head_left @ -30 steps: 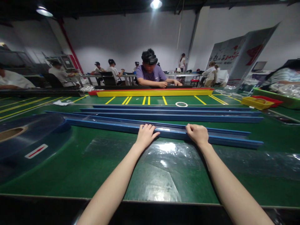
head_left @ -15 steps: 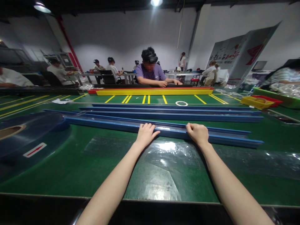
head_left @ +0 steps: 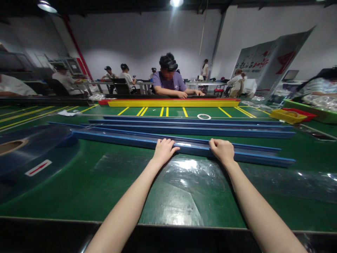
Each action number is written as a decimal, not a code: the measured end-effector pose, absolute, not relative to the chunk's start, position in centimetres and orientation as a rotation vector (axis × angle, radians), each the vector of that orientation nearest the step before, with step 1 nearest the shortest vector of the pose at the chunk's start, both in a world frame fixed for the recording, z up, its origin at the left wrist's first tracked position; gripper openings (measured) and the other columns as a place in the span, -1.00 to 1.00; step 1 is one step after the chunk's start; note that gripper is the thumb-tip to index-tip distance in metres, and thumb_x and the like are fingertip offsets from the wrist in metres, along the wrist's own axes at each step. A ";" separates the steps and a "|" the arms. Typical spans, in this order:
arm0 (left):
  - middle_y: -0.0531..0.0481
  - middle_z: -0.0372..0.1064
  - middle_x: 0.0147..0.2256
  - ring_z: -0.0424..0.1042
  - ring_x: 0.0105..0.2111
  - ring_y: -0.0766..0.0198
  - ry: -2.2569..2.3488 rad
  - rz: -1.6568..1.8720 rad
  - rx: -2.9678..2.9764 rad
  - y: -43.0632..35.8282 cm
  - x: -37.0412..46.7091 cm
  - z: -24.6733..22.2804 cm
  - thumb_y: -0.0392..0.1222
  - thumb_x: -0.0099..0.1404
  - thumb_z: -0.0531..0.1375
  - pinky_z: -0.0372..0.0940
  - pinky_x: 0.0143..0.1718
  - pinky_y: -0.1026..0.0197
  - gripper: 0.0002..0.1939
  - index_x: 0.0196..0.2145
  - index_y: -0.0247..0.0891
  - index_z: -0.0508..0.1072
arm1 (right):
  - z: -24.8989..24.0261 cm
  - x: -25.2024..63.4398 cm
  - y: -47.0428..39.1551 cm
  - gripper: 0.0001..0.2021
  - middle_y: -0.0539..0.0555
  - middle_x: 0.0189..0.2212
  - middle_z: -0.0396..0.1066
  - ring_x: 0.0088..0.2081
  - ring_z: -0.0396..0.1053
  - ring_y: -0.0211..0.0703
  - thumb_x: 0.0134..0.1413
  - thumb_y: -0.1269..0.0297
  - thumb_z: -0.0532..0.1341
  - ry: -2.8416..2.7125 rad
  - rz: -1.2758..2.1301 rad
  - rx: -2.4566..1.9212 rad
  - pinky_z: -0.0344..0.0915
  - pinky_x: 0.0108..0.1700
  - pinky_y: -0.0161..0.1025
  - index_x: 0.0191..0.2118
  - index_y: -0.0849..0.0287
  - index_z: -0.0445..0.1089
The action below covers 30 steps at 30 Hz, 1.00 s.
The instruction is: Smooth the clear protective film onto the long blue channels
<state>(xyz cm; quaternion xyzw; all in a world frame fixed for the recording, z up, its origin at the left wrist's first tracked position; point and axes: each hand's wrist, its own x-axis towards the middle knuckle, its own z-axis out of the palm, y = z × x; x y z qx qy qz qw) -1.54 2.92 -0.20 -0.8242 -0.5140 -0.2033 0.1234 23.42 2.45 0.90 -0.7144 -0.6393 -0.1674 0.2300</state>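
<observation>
A long blue channel strip (head_left: 126,138) lies slightly aslant across the green table, with clear film showing inside its trough. My left hand (head_left: 164,150) is closed over its near edge around the middle, fingers inside the trough and thumb pointing right. Farther right, my right hand (head_left: 222,149) is curled into a fist-like grip on the same strip. Clear plastic film (head_left: 189,172) lies flat on the table in front of both hands, shining under the lamp. Behind the held strip, more blue channel strips (head_left: 200,131) rest side by side.
A big roll of clear film (head_left: 39,151) stands at the left. Yellow and red strips (head_left: 173,103) lie across the table before a co-worker (head_left: 170,82). A white ring (head_left: 204,116) sits beyond the blue strips. Yellow bin (head_left: 286,115) and green tray (head_left: 323,114) are at right.
Both hands keep the same hold and place on the blue strip. Only a very slight shift of the view shows.
</observation>
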 end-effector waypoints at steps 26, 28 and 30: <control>-0.02 0.40 -0.32 0.29 -0.25 0.17 -1.518 -0.562 -2.391 3.0 -1.5 -0.1 0.09 0.26 -0.01 0.01 -0.27 0.15 -0.65 -0.36 -0.23 0.37 | 1.1 23.3 2.3 -0.57 0.15 -0.51 0.47 -0.49 0.32 -0.18 0.08 0.16 -0.05 -1.762 -0.415 -1.998 -0.09 -0.48 -0.30 -0.54 0.17 0.49; -0.02 0.40 -0.32 0.29 -0.25 0.17 -1.517 -0.565 -2.390 3.0 -1.5 -0.1 0.09 0.26 -0.01 0.01 -0.27 0.15 -0.65 -0.36 -0.23 0.37 | 1.2 23.3 2.3 -0.58 0.15 -0.52 0.47 -0.49 0.33 -0.18 0.08 0.16 -0.05 -1.764 -0.410 -2.004 -0.09 -0.48 -0.30 -0.54 0.17 0.48; -0.02 0.40 -0.32 0.29 -0.25 0.17 -1.517 -0.567 -2.390 3.1 -1.6 -0.1 0.09 0.26 -0.01 0.01 -0.27 0.16 -0.65 -0.36 -0.23 0.37 | 1.2 23.3 2.3 -0.57 0.15 -0.52 0.47 -0.48 0.33 -0.18 0.08 0.16 -0.06 -1.768 -0.405 -2.007 -0.09 -0.48 -0.30 -0.55 0.17 0.48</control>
